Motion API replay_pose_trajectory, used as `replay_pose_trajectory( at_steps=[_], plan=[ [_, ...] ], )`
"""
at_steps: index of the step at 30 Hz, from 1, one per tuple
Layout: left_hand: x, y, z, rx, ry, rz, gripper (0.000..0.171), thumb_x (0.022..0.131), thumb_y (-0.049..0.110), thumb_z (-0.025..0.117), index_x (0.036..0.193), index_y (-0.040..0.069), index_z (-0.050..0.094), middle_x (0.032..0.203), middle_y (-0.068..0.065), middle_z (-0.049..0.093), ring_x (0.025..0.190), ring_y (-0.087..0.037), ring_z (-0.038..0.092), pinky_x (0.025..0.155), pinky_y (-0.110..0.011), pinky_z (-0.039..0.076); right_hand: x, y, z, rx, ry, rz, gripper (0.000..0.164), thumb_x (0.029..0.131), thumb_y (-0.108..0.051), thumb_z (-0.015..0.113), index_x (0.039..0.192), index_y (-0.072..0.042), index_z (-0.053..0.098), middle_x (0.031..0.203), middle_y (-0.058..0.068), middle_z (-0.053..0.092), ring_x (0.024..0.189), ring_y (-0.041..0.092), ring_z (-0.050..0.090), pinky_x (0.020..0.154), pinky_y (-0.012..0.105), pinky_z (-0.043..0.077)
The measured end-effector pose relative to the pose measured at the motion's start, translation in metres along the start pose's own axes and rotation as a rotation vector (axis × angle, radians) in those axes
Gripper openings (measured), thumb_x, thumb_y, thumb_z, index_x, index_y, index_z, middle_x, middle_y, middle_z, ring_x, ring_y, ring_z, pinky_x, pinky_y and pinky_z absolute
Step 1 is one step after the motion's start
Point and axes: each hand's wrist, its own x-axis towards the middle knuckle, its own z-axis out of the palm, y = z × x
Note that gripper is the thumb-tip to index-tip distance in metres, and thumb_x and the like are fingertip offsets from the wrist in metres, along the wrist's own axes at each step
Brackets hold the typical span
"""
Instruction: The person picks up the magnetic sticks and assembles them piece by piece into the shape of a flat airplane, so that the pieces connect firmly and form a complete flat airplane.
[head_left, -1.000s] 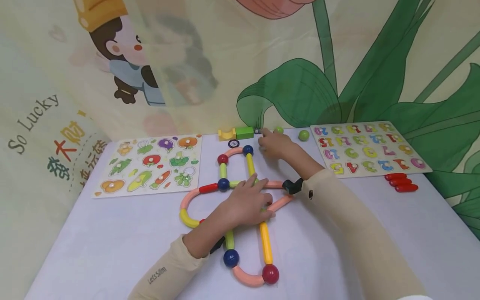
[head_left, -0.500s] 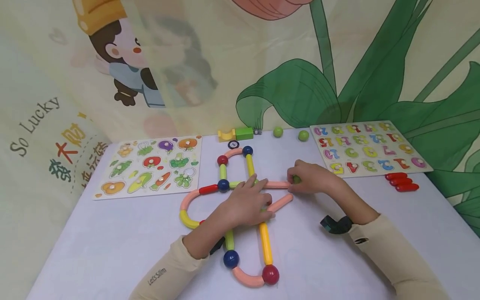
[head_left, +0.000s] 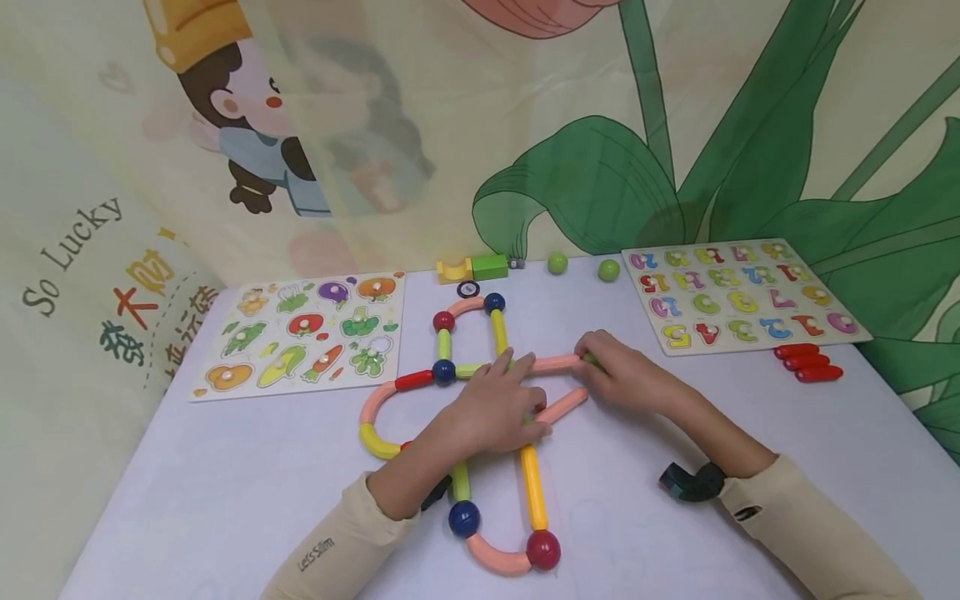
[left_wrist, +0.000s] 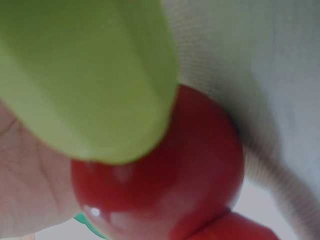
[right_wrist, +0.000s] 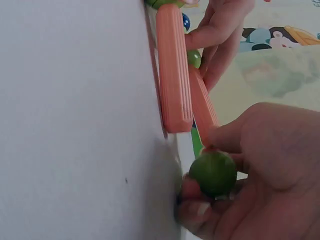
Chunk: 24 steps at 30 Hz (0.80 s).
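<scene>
In the head view, my left hand (head_left: 495,408) rests with spread fingers over the middle of a flat figure of coloured rods and balls. Its fingers touch around two green balls, mostly hidden beneath them. My right hand (head_left: 626,371) pinches a green ball (right_wrist: 213,174) at the free end of a straight pink rod (head_left: 553,365); the right wrist view shows ball and rod end meeting between thumb and fingers. A second pink rod (head_left: 564,407) slants out below it, its outer end bare. Near my left wrist are a red ball (left_wrist: 165,170) and a light green rod (left_wrist: 90,75).
A vegetable puzzle board (head_left: 300,333) lies back left, a number puzzle board (head_left: 742,296) back right, with red rods (head_left: 810,363) before it. Two green balls (head_left: 557,263), a green block (head_left: 490,267) and a yellow arch (head_left: 453,269) stand along the fabric backdrop.
My right hand has come forward from the back row with a green ball to the upper pink rod's end. That rod now tilts slightly upward. My left hand stays put.
</scene>
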Motion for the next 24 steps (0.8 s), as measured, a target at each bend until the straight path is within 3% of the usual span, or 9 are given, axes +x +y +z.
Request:
replay_pose_trajectory(
  at_steps=[3,7,10,14,19,24],
  plan=[
    [0.001,0.000,0.001,0.000,0.002,-0.012,0.030,0.081,0.048,0.059,0.103,0.028,0.067,0.142,-0.009,0.032,0.130,-0.039,0.019,0.096,-0.055,0.030,-0.001,-0.002,0.000,0.101,-0.038,-0.027,0.020,0.092,-0.024,0.053,0.109,-0.017,0.050,0.102,-0.001,0.050,0.090,0.016,0.046,0.076,0.032,0.043],
    [0.002,0.001,0.002,-0.012,0.003,-0.028,0.028,0.081,0.048,0.059,0.099,0.029,0.067,0.141,-0.009,0.033,0.130,-0.038,0.019,0.096,-0.056,0.029,-0.004,-0.001,-0.006,0.144,-0.123,-0.096,0.033,0.088,-0.021,0.059,0.118,-0.022,0.048,0.112,-0.003,0.046,0.096,0.015,0.043,0.078,0.032,0.043],
    [0.001,0.001,0.002,-0.023,0.011,-0.037,0.026,0.081,0.047,0.060,0.096,0.028,0.068,0.140,-0.008,0.034,0.130,-0.038,0.019,0.096,-0.057,0.028,-0.006,0.001,-0.010,0.162,-0.172,-0.170,0.039,0.083,-0.011,0.064,0.117,-0.024,0.051,0.121,-0.001,0.041,0.099,0.015,0.043,0.076,0.031,0.045],
    [0.002,0.003,0.003,-0.049,0.022,-0.061,0.024,0.081,0.046,0.061,0.092,0.027,0.069,0.140,-0.006,0.035,0.130,-0.037,0.020,0.096,-0.059,0.025,-0.007,0.002,-0.011,0.129,-0.231,-0.208,0.036,0.080,-0.007,0.066,0.107,-0.030,0.058,0.129,0.000,0.035,0.101,0.012,0.046,0.078,0.028,0.046],
    [0.004,0.005,0.002,-0.096,0.040,-0.088,0.018,0.081,0.040,0.063,0.084,0.024,0.070,0.136,-0.004,0.039,0.128,-0.034,0.025,0.096,-0.059,0.024,-0.007,-0.001,-0.008,0.056,-0.240,-0.212,0.033,0.078,-0.013,0.069,0.098,-0.038,0.060,0.122,-0.009,0.039,0.099,0.007,0.047,0.082,0.025,0.045],
    [0.004,0.006,0.003,-0.097,0.062,-0.100,0.016,0.080,0.035,0.065,0.075,0.021,0.067,0.130,-0.004,0.043,0.126,-0.031,0.028,0.096,-0.057,0.025,-0.006,0.001,-0.006,0.060,-0.202,-0.212,0.028,0.078,-0.019,0.071,0.096,-0.038,0.060,0.114,-0.011,0.045,0.096,0.007,0.048,0.080,0.023,0.046]
  ],
)
